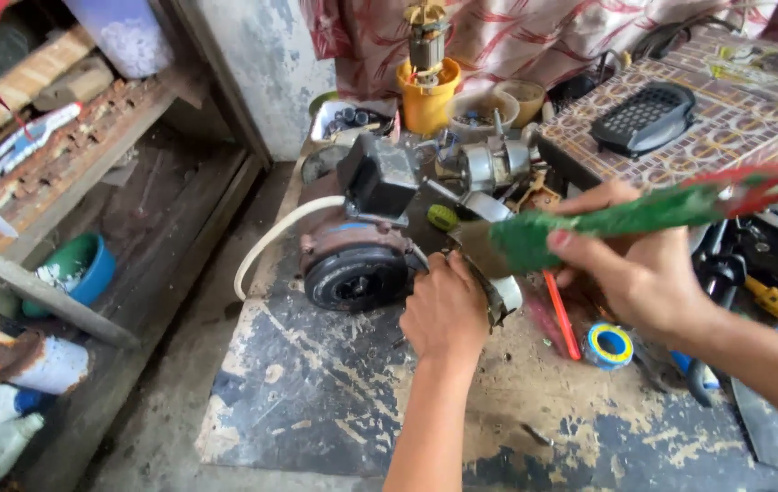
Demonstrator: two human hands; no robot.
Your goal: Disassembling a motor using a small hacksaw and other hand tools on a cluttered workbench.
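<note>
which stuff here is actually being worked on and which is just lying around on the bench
In hand:
- left hand steadying a small metal part
- right hand gripping a green and red tool
- round motor right beside the left hand

Lying about:
- blue and yellow tape roll
- red screwdriver
- yellow cup
- black grille
- blue bowl

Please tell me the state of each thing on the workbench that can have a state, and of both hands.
left hand: closed around a small metal part, beside the motor
right hand: gripping the green tool, raised
green tool: held level above the bench, blurred
motor: lying on its side
tape roll: lying flat
yellow cup: upright, holding a rotor
</note>
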